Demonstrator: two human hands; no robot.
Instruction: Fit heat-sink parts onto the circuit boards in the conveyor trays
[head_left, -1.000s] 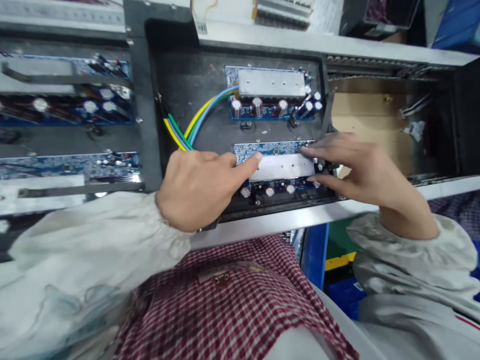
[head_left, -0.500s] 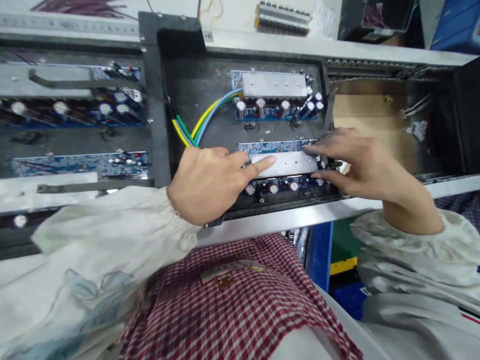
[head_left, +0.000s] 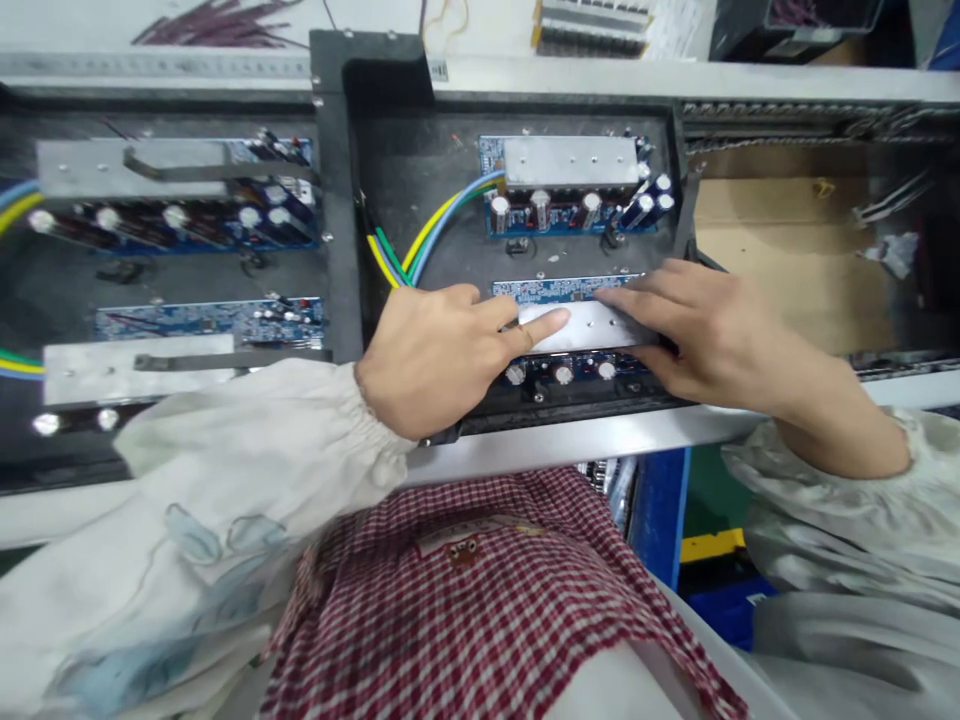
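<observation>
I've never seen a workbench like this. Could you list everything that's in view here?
Rectangular blue circuit boards: four, blue, two in the middle bay, two in the left bay.
Flat aluminium plates: four, silver, one on each board.
Bundle of insulated wires: one, yellow, green and blue, middle bay.
Black metal chassis: one, black, holding the boards.
Cardboard sheet: one, tan, right of the chassis.
Checked cloth: one, red and white, below the chassis.
Left hand: one, fingers on the lower middle plate.
Right hand: one, fingers on that plate.
White sleeves: two, gathered at the wrists.
</observation>
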